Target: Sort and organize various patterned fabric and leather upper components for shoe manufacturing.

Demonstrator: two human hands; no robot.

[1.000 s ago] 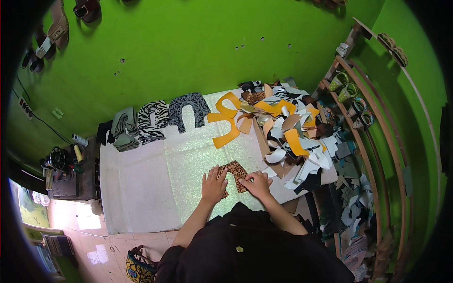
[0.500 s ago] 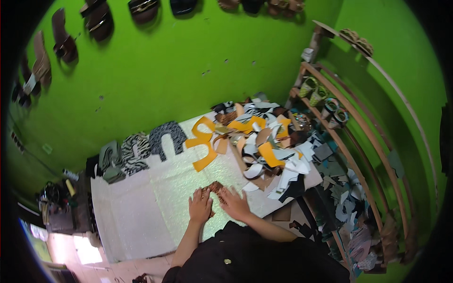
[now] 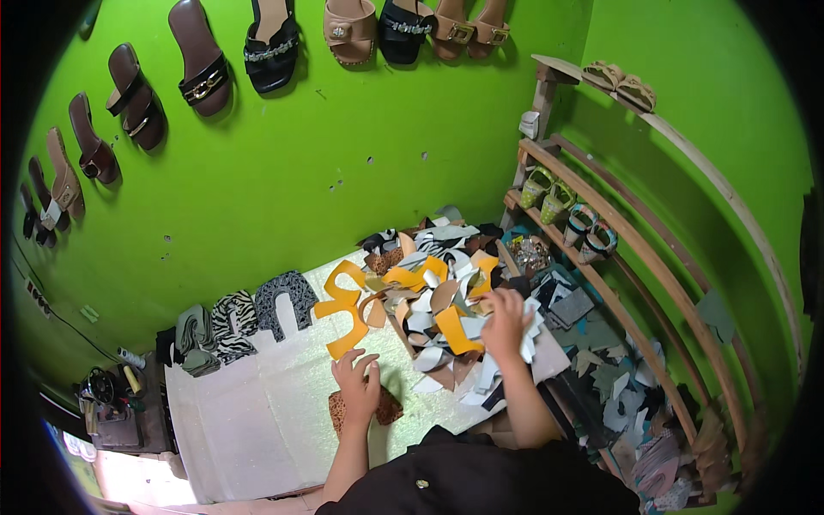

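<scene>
A brown leopard-print piece of material (image 3: 391, 409) lies on the pale work table (image 3: 245, 438) near its front edge. My left hand (image 3: 357, 384) is over it, fingers apart and slightly bent, covering its middle. Whether the fingertips touch the piece, I cannot tell. Farther right, my right hand (image 3: 505, 326) reaches to the edge of a heap of cut scraps (image 3: 421, 324) in white, yellow, tan and black. Its fingers are bent and spread, with nothing visible in them. Beside the heap lie yellow curved cutouts (image 3: 347, 319).
Zebra-print (image 3: 233, 326), grey patterned (image 3: 283, 302) and olive pieces (image 3: 196, 339) line the table's far edge. A wooden rack (image 3: 601, 215) with small shoes stands at the right, more scraps below it. Sandals (image 3: 272, 51) hang on the green wall. A sewing machine (image 3: 101, 390) stands at left.
My right hand has left the leopard-print piece and moved right to the scrap heap. My left hand has lifted its fingers from flat to bent. The view has tilted up, showing more wall.
</scene>
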